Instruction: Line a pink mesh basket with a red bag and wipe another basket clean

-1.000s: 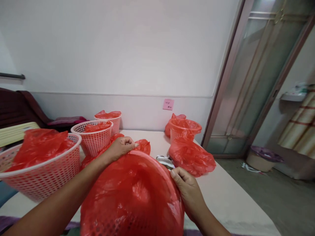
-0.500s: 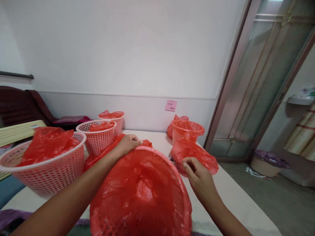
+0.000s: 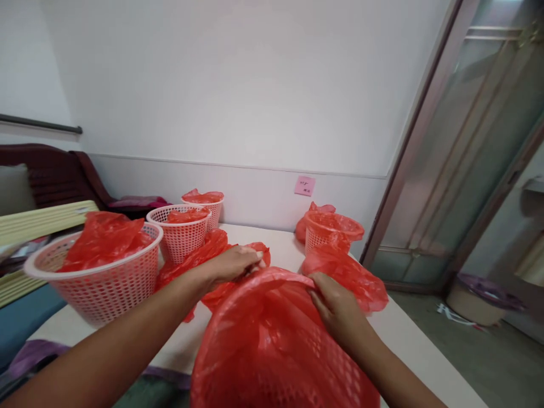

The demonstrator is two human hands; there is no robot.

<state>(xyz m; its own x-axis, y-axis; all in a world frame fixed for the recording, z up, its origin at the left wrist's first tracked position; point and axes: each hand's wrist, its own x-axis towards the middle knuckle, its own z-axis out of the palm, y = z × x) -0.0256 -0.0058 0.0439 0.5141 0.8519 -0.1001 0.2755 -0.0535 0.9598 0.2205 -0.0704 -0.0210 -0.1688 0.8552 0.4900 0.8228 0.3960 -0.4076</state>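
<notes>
Close in front of me a plastic basket [image 3: 340,368] is tilted with its mouth toward me. A thin red plastic bag [image 3: 272,334] lines it and is folded over the rim. My left hand [image 3: 238,263] is closed at the far left side of the rim, its fingers pinching the bag's edge; the fingertips are partly hidden. My right hand [image 3: 338,300] grips the rim at the upper right, thumb and fingers around the bag-covered edge. Behind my left hand lies loose red bag plastic [image 3: 204,255]. Beyond my right hand a puffed-out red bag [image 3: 344,272] lies on the table.
To the left stand several pink mesh baskets [image 3: 110,289] with crumpled red bags inside. A lined basket [image 3: 327,238] is at the back right of the white table [image 3: 425,351]. A pink note [image 3: 305,185] sticks to the wall. A bin [image 3: 480,300] stands on the floor.
My right hand has moved from beside the basket onto its rim. The basket has turned and tilted, and it now sits further right in view. My left hand stays at the rim.
</notes>
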